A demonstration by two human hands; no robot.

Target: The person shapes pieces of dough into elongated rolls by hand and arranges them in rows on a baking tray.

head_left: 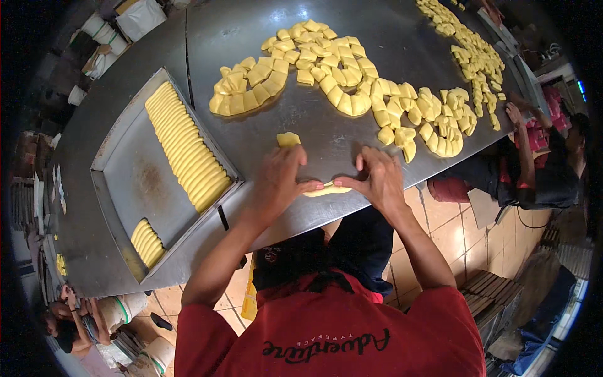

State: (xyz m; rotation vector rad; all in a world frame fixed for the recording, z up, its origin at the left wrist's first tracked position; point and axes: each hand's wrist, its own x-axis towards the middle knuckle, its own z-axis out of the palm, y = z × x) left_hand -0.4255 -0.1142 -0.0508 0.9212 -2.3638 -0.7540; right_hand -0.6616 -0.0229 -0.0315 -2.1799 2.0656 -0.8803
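Two bare hands press a thin, pale-yellow strip of soft dough (328, 192) with their thumbs at the centre of the frame.
The left hand (275, 176) and right hand (380, 174) spread their thumbs inward from the bent fingers, both thumb tips on the strip; whether the other fingertips touch the grey metal table (220, 38) cannot be told. The strip lies near the table's lower edge. A small, flattened yellow dough piece (288, 139) sits just beyond the left hand. At left, a shallow rectangular metal tray (129, 160) holds a long row of slim yellow dough rolls (185, 147) and, lower down, a short row (147, 242). Blocky yellow dough pieces (342, 69) are heaped across the top centre and upper right.
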